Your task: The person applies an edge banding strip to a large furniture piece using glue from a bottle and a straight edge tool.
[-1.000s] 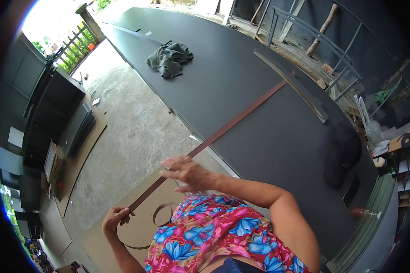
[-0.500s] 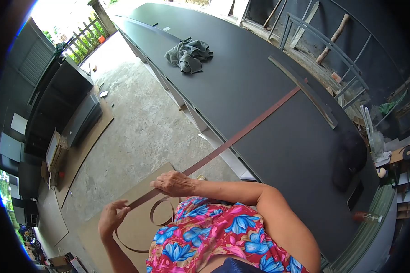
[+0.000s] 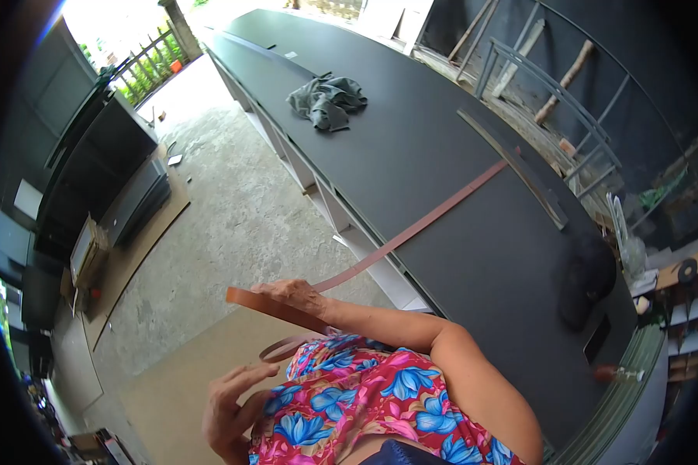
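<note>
A long reddish-brown flat strip (image 3: 434, 217), looking like edge banding, crosses the dark tabletop and runs down to my right hand (image 3: 291, 298). That hand is closed around it, in front of the table's near edge. Past the fingers the strip folds back in a loop and curls beside my floral shirt (image 3: 333, 399). Below, close to the shirt, my left hand (image 3: 236, 399) has its fingers stretched out with nothing seen in them. At its far end the strip meets a narrow bar (image 3: 516, 167) lying on the tabletop.
On the long dark table (image 3: 411, 147) lie a crumpled grey cloth (image 3: 328, 102), a black cap (image 3: 588, 275) and a phone (image 3: 597, 339). A brown board (image 3: 186, 372) lies on the concrete floor. Metal frames (image 3: 554, 85) stand along the right side; dark panels (image 3: 136, 201) are at left.
My left hand has let go of the strip and moved down and right toward my shirt. The strip's loose part has swung into a loop by my right hand, which still grips it.
</note>
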Action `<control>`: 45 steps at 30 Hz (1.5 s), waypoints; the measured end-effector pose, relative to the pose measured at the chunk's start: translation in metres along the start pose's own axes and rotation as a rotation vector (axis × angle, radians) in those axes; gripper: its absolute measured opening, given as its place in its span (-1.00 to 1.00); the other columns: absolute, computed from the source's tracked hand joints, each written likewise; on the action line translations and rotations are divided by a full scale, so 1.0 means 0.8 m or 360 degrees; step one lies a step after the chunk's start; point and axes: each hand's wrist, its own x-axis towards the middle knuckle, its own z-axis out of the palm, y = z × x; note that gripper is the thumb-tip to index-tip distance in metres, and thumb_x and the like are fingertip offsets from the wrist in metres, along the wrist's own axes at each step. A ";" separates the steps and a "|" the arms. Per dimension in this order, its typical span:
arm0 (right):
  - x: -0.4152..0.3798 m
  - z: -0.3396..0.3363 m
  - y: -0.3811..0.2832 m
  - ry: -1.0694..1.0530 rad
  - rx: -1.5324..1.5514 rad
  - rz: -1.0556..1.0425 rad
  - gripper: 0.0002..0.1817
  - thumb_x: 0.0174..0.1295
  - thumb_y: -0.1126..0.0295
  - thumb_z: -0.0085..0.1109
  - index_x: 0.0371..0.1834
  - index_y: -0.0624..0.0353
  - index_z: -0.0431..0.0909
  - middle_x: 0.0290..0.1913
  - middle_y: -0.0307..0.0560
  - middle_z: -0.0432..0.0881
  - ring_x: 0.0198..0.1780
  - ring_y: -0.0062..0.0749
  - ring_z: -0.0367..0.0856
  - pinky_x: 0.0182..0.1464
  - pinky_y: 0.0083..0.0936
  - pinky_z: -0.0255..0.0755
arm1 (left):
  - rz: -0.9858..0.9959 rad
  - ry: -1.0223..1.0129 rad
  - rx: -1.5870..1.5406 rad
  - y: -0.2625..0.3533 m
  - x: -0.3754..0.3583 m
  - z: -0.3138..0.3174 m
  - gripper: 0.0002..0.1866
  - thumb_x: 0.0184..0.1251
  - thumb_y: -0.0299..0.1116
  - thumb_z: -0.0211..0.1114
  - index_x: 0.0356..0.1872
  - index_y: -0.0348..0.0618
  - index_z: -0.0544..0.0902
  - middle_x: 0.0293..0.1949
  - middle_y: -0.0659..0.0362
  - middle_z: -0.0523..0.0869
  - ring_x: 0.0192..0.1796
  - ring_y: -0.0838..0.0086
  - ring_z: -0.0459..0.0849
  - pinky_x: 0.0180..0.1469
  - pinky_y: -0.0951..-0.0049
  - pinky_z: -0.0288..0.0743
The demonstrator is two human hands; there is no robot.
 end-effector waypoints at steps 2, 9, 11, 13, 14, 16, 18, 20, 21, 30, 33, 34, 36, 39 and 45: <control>-0.001 -0.007 0.001 -0.0081 0.0003 0.0168 -0.72 0.16 0.32 0.09 -0.08 0.16 0.46 -0.35 0.15 0.56 -0.25 0.03 0.57 -0.26 -0.19 0.45 | -0.0065 0.0116 0.0098 -0.015 -0.003 0.000 -0.67 -0.05 -0.59 0.29 -0.16 -0.25 0.63 -0.22 0.03 0.69 -0.25 0.27 0.66 -0.18 0.43 0.47; 0.006 0.026 0.031 0.0196 0.0024 0.0043 -0.78 0.27 0.35 -0.02 -0.06 0.13 0.37 -0.52 0.19 0.51 -0.44 0.11 0.56 -0.45 -0.14 0.44 | -0.0219 -0.0086 0.0012 -0.138 0.037 0.090 -0.56 0.08 -0.40 0.36 0.04 -0.20 0.56 -0.11 0.07 0.64 -0.09 0.37 0.58 -0.06 0.41 0.43; 0.009 0.015 0.023 0.0170 0.0020 0.0070 -0.80 0.27 0.36 -0.02 -0.08 0.15 0.36 -0.52 0.16 0.52 -0.45 0.11 0.57 -0.46 -0.13 0.43 | -0.0041 -0.0011 0.0034 -0.169 0.052 0.128 -0.57 0.12 -0.38 0.33 0.05 -0.21 0.55 -0.08 0.04 0.62 -0.05 0.36 0.57 0.00 0.39 0.42; 0.008 0.009 0.019 0.0141 -0.0020 0.0109 -0.80 0.29 0.34 -0.04 -0.12 0.19 0.38 -0.51 0.15 0.54 -0.43 0.09 0.57 -0.43 -0.14 0.43 | 0.0104 -0.0052 -0.0035 -0.180 0.065 0.150 -0.64 0.18 -0.37 0.29 0.00 -0.24 0.57 -0.07 0.02 0.61 -0.04 0.35 0.57 0.03 0.37 0.41; 0.006 0.011 0.022 0.0061 -0.0064 0.0193 -0.78 0.30 0.33 -0.04 -0.09 0.20 0.38 -0.48 0.16 0.55 -0.41 0.08 0.57 -0.40 -0.15 0.43 | -0.0010 -0.0123 -0.0143 -0.177 0.067 0.155 -0.68 0.19 -0.37 0.27 -0.04 -0.27 0.58 -0.11 0.03 0.63 -0.08 0.35 0.58 -0.01 0.37 0.43; 0.003 0.016 0.025 0.0008 -0.0085 0.0289 -0.75 0.31 0.30 -0.06 -0.05 0.21 0.42 -0.42 0.19 0.58 -0.37 0.07 0.59 -0.36 -0.15 0.45 | -0.0242 -0.0267 -0.0359 -0.164 0.066 0.156 -0.75 0.22 -0.38 0.23 -0.14 -0.32 0.61 -0.20 0.05 0.67 -0.15 0.35 0.61 -0.09 0.37 0.46; -0.001 0.025 0.037 0.0044 -0.0081 0.0277 -0.74 0.31 0.32 -0.06 -0.04 0.21 0.43 -0.39 0.20 0.59 -0.35 0.07 0.59 -0.36 -0.15 0.46 | -0.0402 -0.0275 -0.0593 -0.167 0.060 0.143 -0.80 0.25 -0.42 0.19 -0.20 -0.34 0.62 -0.30 0.10 0.67 -0.21 0.43 0.61 -0.13 0.42 0.46; -0.007 0.035 0.051 0.0077 -0.0080 0.0254 -0.74 0.30 0.33 -0.05 -0.02 0.20 0.44 -0.37 0.20 0.60 -0.34 0.08 0.60 -0.35 -0.15 0.47 | -0.0501 -0.0218 -0.0740 -0.166 0.048 0.111 -0.84 0.28 -0.47 0.12 -0.25 -0.33 0.63 -0.41 0.20 0.66 -0.27 0.59 0.57 -0.17 0.52 0.44; -0.010 0.040 0.059 0.0089 -0.0081 0.0234 -0.73 0.30 0.33 -0.05 -0.01 0.19 0.45 -0.37 0.20 0.60 -0.33 0.08 0.60 -0.34 -0.15 0.47 | -0.0392 -0.0101 -0.0647 -0.158 0.044 0.090 -0.84 0.29 -0.47 0.12 -0.26 -0.33 0.62 -0.38 0.21 0.66 -0.27 0.62 0.55 -0.20 0.55 0.43; -0.037 0.027 0.021 -0.0390 -0.0104 0.0430 -0.73 0.33 0.19 -0.14 -0.11 0.10 0.44 -0.39 0.20 0.60 -0.29 0.14 0.59 -0.28 -0.02 0.45 | 0.0130 0.1201 0.0369 -0.115 0.022 -0.048 -0.64 -0.06 -0.69 0.35 -0.19 -0.17 0.52 -0.30 0.26 0.56 -0.35 0.68 0.50 -0.38 0.69 0.34; -0.053 0.023 0.016 -0.0466 -0.0072 0.0411 -0.74 0.33 0.20 -0.15 -0.10 0.09 0.41 -0.40 0.20 0.60 -0.29 0.16 0.58 -0.29 -0.01 0.44 | 0.0434 0.1497 0.0941 -0.091 0.045 -0.081 -0.72 0.04 -0.66 0.30 -0.17 -0.22 0.61 -0.27 0.16 0.58 -0.31 0.48 0.57 -0.34 0.52 0.43; -0.057 0.015 0.009 -0.0521 -0.0038 0.0447 -0.73 0.33 0.20 -0.16 -0.06 0.10 0.38 -0.40 0.21 0.60 -0.29 0.17 0.58 -0.28 0.01 0.43 | 0.0415 0.1524 0.1022 -0.087 0.050 -0.090 -0.76 0.07 -0.63 0.29 -0.18 -0.22 0.63 -0.28 0.15 0.59 -0.32 0.47 0.57 -0.33 0.50 0.43; -0.064 0.008 0.002 -0.0620 -0.0030 0.0498 -0.72 0.34 0.18 -0.18 -0.06 0.11 0.37 -0.39 0.22 0.60 -0.27 0.17 0.57 -0.26 0.02 0.42 | 0.0372 0.1589 0.1189 -0.084 0.058 -0.109 -0.82 0.15 -0.56 0.26 -0.20 -0.23 0.65 -0.30 0.13 0.60 -0.35 0.44 0.58 -0.30 0.46 0.44; -0.076 0.001 -0.006 -0.0729 0.0004 0.0565 -0.70 0.36 0.15 -0.22 -0.04 0.10 0.35 -0.35 0.23 0.59 -0.23 0.17 0.56 -0.22 0.04 0.41 | -0.0061 0.1456 0.1424 -0.101 0.058 -0.154 -0.85 0.26 -0.41 0.21 -0.25 -0.24 0.67 -0.35 0.13 0.61 -0.38 0.50 0.58 -0.32 0.50 0.42; -0.078 -0.034 -0.028 -0.0696 0.0119 0.0574 -0.64 0.38 0.07 -0.28 0.03 0.04 0.33 -0.30 0.23 0.59 -0.17 0.17 0.54 -0.18 0.01 0.41 | -0.0891 0.0655 0.0537 -0.229 0.036 -0.268 -0.78 0.24 -0.34 0.24 -0.42 -0.33 0.68 -0.69 0.07 0.62 -0.70 0.49 0.55 -0.61 0.48 0.45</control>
